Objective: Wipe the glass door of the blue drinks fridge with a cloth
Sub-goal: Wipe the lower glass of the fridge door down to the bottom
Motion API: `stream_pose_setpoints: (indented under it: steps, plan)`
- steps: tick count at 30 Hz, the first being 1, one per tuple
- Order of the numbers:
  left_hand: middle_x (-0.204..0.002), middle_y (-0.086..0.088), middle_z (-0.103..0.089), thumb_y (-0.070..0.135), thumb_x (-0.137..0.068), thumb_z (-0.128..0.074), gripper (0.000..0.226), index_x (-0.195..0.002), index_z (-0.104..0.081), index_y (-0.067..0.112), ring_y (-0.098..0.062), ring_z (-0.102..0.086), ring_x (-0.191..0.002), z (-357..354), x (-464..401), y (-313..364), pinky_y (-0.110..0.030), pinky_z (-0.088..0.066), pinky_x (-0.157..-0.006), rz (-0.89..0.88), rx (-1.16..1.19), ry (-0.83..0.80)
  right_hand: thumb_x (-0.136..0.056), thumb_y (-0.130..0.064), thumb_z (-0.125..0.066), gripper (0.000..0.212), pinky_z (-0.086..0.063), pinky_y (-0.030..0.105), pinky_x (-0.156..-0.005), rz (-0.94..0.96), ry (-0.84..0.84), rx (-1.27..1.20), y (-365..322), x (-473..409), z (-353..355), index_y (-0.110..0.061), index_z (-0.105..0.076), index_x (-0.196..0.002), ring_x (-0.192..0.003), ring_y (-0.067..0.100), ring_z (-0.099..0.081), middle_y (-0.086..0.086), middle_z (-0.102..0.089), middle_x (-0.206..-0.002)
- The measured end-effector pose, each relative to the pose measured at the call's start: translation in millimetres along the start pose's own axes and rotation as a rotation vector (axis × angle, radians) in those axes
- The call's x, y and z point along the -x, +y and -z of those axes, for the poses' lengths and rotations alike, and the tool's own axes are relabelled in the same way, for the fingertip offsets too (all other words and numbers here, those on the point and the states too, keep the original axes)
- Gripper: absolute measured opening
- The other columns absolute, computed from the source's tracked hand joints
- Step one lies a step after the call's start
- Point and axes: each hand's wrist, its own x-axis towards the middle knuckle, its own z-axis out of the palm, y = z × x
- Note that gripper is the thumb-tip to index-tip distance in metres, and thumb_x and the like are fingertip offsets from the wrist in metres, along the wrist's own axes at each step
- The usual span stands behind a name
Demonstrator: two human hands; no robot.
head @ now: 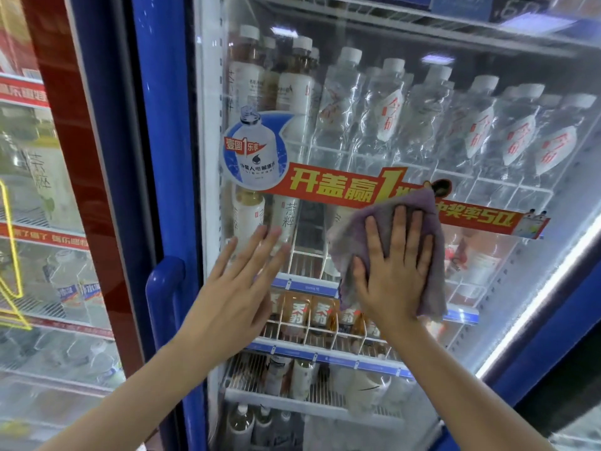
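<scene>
fridge: blue drinks fridge (169, 157) is filling most of the view, handle on its left frame
door: glass door (374, 151) is standing closed, bottles showing on wire shelves behind it
neighbour: red fridge (65, 125) is sitting just to the left
banner: red sticker (341, 187) is running across the glass
cloth: purple cloth (354, 229) is lying flat on the glass, overlapping the sticker's lower edge
right hand (395, 271): fingers straight and spread, pressing the cloth to the glass
left hand (240, 281): fingers straight, flat at the glass left of the cloth, holding nothing
</scene>
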Motion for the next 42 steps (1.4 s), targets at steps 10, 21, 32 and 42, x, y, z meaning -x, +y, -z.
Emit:
stream_pose_setpoints:
  steps: [10, 21, 32, 42]
  plan:
    - [-0.171, -0.016, -0.024, 0.025, -0.11, -0.027, 0.055, -0.162, -0.033, 0.009, -0.035, -0.02, -0.159, 0.0, 23.4, -61.5, -0.063, -0.023, -0.125, 0.004, -0.061, 0.094, -0.096, -0.043, -0.042, 0.064, 0.01, 0.043, -0.128, 0.052, -0.139, 0.017, -26.9, 59.3, -11.5, -0.023, -0.031, -0.156, -0.153, 0.034, -0.009, 0.016, -0.022, -0.163]
    - [-0.171, -0.017, -0.023, 0.023, -0.098, -0.048, 0.068, -0.163, -0.03, 0.014, -0.037, -0.017, -0.16, -4.3, 27.7, -88.3, -0.061, -0.016, -0.127, 0.073, -0.078, 0.227, -0.101, -0.045, -0.037, 0.076, 0.008, 0.048, -0.127, -0.087, -0.007, -0.033, -60.0, 9.2, -15.8, -0.029, 0.0, -0.165, -0.159, 0.031, 0.011, 0.014, -0.001, -0.169]
    - [-0.17, -0.019, -0.025, 0.026, -0.098, -0.047, 0.065, -0.16, -0.036, 0.011, -0.036, -0.015, -0.16, -3.6, 27.1, -87.3, -0.058, -0.012, -0.128, 0.151, 0.017, 0.284, -0.094, -0.041, -0.043, 0.071, 0.003, 0.048, -0.125, -0.008, -0.108, -0.035, -85.5, 48.7, -26.8, -0.023, -0.026, -0.16, -0.156, 0.032, -0.002, 0.012, -0.007, -0.166]
    - [-0.171, -0.016, -0.02, 0.024, -0.097, -0.044, 0.066, -0.161, -0.033, 0.011, -0.037, -0.015, -0.16, -6.1, 31.1, -86.6, -0.059, -0.007, -0.128, 0.216, 0.089, 0.363, -0.102, -0.044, -0.039, 0.073, 0.009, 0.047, -0.128, -0.056, -0.007, -0.031, -115.2, -14.7, -17.0, -0.025, -0.008, -0.166, -0.158, 0.027, 0.018, 0.014, 0.0, -0.17]
